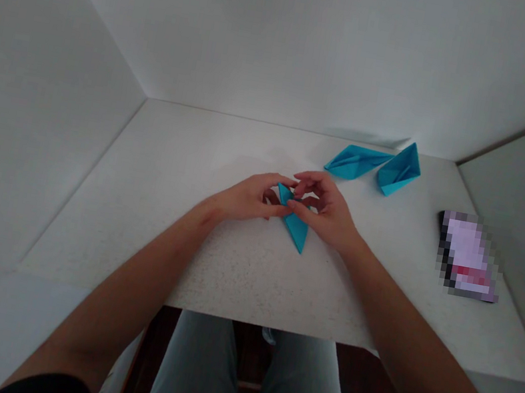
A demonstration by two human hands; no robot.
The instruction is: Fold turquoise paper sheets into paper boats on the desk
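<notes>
A folded piece of blue paper (296, 228) lies in the middle of the white table (159, 232), its pointed end aimed toward me. My left hand (252, 199) pinches its upper end from the left, fingers closed on the paper. From the right, my right hand (326, 209) grips the same end, its fingers curled over the fold. The top of the paper is hidden between my fingertips.
Two finished blue paper boats (357, 161) (400, 169) sit at the back right of the table near the wall. A pixelated flat object, perhaps a phone (468, 256), lies at the right. White walls close in the table on three sides.
</notes>
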